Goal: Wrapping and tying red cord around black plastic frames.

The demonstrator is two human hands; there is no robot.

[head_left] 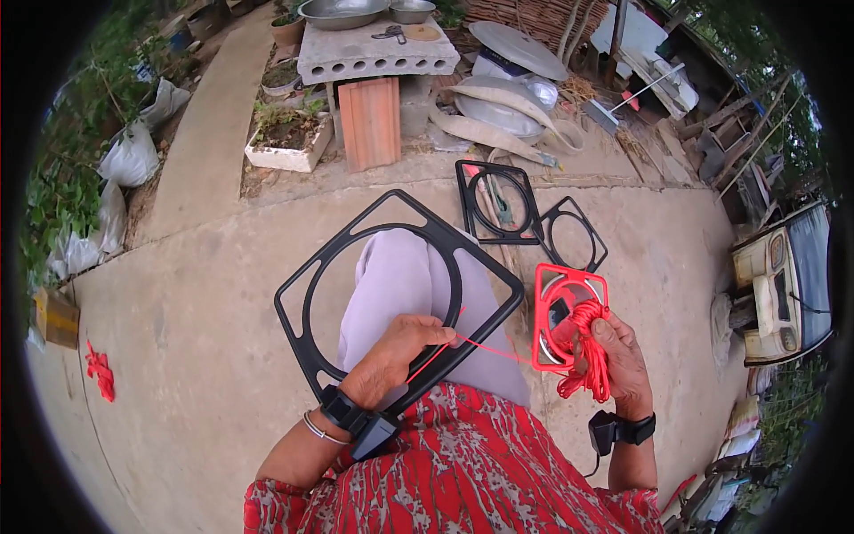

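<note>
A large black square frame (pixel 488 326) with a round ring inside it rests over my lap. My left hand (pixel 389 354) is at its near right side, thumb and finger pinched on a thin red cord (pixel 492 350). That cord runs across to my right hand (pixel 624 363), which is closed round a looped bundle of red cord (pixel 589 342). Behind the bundle appears a smaller red square frame (pixel 540 307) with a round middle; whether my right hand also touches it, I cannot tell.
Two more black frames (pixel 464 203) lie on the concrete ahead. A block-supported slab (pixel 378 62) carries metal bowls and scissors. Sacks and a basin (pixel 503 120) are piled beside it. At the left lies a red cloth-like piece (pixel 100 371) near a cardboard box (pixel 56 318).
</note>
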